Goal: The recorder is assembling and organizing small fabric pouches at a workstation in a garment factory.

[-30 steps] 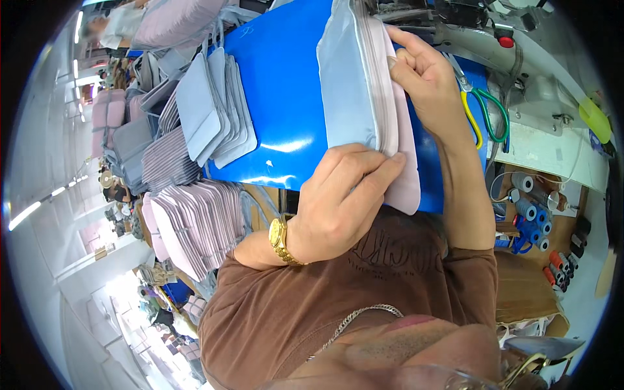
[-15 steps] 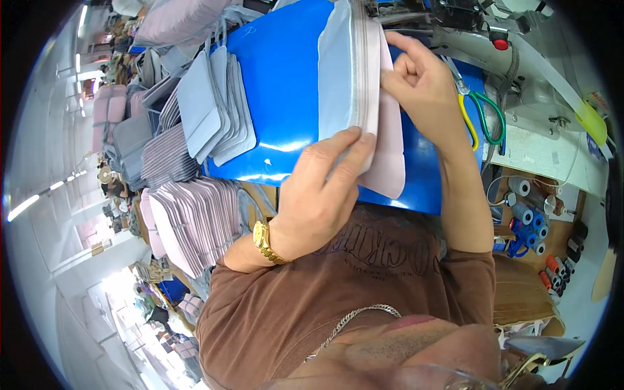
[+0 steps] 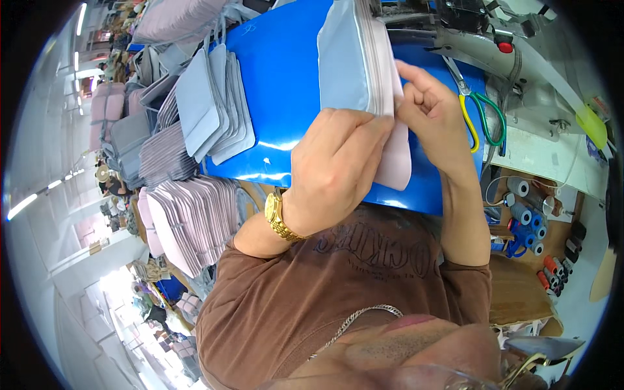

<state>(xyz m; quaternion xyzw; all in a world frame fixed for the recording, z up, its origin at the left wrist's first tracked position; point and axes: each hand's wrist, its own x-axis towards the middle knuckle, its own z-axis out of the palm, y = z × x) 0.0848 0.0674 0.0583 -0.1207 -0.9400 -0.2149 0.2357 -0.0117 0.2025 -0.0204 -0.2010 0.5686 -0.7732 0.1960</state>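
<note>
Cloth piece (image 3: 343,68), one: upper centre of the frame, over the blue tabletop (image 3: 283,78); grey panel at left, zip (image 3: 377,71) running lengthwise, pink panel (image 3: 393,166) at right with rounded lower corner. Top end cut off by the frame's upper edge.

Left hand (image 3: 335,169): centre of the frame, back upward, fingers together; pinches the zip strip between thumb and fingertips. Gold watch (image 3: 279,227) at the wrist.

Right hand (image 3: 435,117): right of centre, fingers bent, thumb and forefinger at the pink panel's right edge; cannot tell whether it pinches.

Scissors (image 3: 463,88), one pair: upper right, just beside the right hand; one handle green, one yellow.

Grey pieces (image 3: 200,97), overlapping stack: upper left, on the tabletop's left part.

Pink stack (image 3: 185,224), many layers: left, below the grey pieces.

Pink bundle (image 3: 175,19), large: upper left.

Machine (image 3: 461,14), dark parts, partly seen: upper right; red button (image 3: 505,47) near it.

Spools (image 3: 521,213), grey, blue and red: right.

Carton (image 3: 520,292), brown: lower right.

Shirt (image 3: 279,305), brown, and silver chain (image 3: 348,320): lower centre, worn.
</note>
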